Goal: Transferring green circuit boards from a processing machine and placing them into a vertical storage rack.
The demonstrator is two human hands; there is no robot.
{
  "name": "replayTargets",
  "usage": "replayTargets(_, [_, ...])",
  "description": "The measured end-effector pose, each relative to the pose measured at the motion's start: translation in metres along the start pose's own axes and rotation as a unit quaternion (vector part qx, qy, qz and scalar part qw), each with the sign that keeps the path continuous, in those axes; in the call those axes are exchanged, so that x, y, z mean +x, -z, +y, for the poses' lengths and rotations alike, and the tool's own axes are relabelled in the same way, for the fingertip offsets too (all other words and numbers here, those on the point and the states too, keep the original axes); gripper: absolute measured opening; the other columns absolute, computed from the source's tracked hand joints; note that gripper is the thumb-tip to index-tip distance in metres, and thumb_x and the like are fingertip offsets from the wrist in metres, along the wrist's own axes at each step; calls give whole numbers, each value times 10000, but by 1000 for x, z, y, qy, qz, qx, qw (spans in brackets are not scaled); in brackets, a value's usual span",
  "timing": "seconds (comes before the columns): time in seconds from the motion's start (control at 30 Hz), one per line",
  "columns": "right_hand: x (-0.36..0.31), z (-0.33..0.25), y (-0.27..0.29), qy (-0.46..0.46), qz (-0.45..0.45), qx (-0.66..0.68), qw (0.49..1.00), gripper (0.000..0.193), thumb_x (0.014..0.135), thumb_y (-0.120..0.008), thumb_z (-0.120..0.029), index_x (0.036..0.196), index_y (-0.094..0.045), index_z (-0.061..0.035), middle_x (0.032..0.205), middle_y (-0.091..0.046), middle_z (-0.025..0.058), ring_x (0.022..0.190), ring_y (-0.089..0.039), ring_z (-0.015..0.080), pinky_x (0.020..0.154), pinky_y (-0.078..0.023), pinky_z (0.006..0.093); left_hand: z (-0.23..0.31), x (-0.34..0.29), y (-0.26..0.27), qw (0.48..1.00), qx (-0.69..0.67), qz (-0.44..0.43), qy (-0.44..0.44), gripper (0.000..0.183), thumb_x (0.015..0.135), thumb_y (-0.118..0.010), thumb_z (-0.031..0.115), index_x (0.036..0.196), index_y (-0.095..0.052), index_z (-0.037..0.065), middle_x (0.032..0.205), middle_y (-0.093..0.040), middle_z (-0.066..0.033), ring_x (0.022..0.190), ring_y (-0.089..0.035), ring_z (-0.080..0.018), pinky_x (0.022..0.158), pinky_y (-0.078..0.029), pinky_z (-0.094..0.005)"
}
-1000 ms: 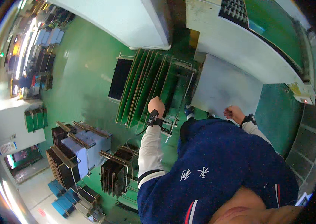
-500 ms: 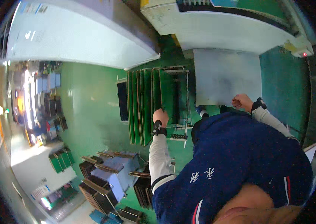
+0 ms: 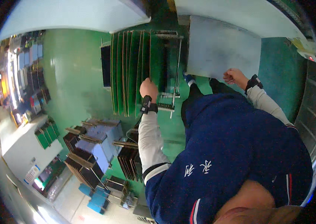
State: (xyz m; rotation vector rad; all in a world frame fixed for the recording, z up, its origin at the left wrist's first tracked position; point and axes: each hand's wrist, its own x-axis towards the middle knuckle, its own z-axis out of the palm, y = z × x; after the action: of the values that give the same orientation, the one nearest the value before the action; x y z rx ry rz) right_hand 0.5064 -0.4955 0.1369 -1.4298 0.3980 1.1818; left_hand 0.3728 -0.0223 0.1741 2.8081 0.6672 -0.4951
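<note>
My left hand (image 3: 149,90), with a dark band on its wrist, is closed at the near edge of a green panel (image 3: 146,56). This panel is the rightmost of several thin green boards (image 3: 122,74) standing on edge in a rack (image 3: 176,71). The fingertips are partly hidden, but they seem to pinch the board's edge. My right hand (image 3: 235,77), also banded at the wrist, hangs with curled fingers by the front edge of a grey flat surface (image 3: 223,48). Nothing shows in it.
White machine housings (image 3: 79,16) stand along the far side. At the lower left are carts with dark stacked boards (image 3: 87,164), a pale blue box (image 3: 102,149) and blue stools or boxes (image 3: 98,199). The rack's slotted bar (image 3: 165,107) lies close to my legs on the green floor (image 3: 75,93).
The view has shifted, so the rack, the grey surface and the carts sit higher and farther left in the picture. Both hands stay closed, the left one still at the board's edge.
</note>
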Motion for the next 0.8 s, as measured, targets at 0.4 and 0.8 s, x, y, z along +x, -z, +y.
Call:
replayTargets(0.4, [35,-49,-60,-83,-21,-167,982,223,912,-554,-280,890,-624,-68,815,-641,45,710,-611,140,640,-491,281,55,-107,-64,932,-345,30,103,157,839,-607,178,898,-645,38,779,-653,-149,696,-618,-384,599,-487,-436])
replayTargets(0.8, [59,-147,-176,43,-157,-186,969,196,943,-540,-221,921,-624,-45,833,-658,55,751,-622,124,675,-500,257,48,-73,-364,322,-889,-59,321,400,887,-628,456,748,-566,86,608,-557,-57,464,-495,-160,404,-371,-296])
